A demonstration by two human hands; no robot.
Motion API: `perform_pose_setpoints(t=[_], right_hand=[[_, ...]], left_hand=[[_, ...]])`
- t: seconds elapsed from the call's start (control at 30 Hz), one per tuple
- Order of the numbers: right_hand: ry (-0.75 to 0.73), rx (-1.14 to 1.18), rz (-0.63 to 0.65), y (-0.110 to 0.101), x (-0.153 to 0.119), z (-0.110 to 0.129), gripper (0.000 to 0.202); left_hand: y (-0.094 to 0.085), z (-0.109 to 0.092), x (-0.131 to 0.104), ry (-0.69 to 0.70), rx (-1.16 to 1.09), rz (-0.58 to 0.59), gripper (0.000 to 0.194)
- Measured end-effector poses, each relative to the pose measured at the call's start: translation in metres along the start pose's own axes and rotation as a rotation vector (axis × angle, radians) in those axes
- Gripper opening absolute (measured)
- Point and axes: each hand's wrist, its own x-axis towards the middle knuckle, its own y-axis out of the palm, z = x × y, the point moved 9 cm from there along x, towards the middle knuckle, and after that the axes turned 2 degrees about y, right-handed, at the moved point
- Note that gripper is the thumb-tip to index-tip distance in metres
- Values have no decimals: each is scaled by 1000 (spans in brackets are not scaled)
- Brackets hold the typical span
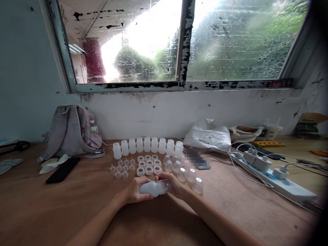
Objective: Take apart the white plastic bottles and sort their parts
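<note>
My left hand [135, 190] is wrapped round the frosted white body of a baby bottle [150, 188], which lies sideways above the table. My right hand [175, 185] grips the bottle's other end, where a clear cap [166, 185] shows between the fingers. Beyond my hands stands a row of several frosted bottle bodies [139, 145]. In front of that row lie several clear nipples [124, 174], several white collar rings [149, 170] and several clear domed caps [197, 186], the caps to the right.
A grey backpack [71, 130] and a black phone [63, 170] are at the left. A silver bag [207, 136] rests against the wall. On the right, a white power strip [276, 177] carries plugs and loose cables [251, 172]. A cup [273, 131] stands at the back.
</note>
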Motion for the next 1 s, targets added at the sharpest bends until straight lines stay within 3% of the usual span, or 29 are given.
perform_pose_setpoints(t=[0.5,0.9,1.0], right_hand=[[-3,108,-145,-16,5,-10,18],[-194,-84,-183,-15,2,2,20],[-180,-76,-163,-10,1,4,19]], left_hand=[[4,12,0,-16,57,-29,43],[0,10,1,-30,80,-49,41],[1,9,1,-2,53,-49,41]])
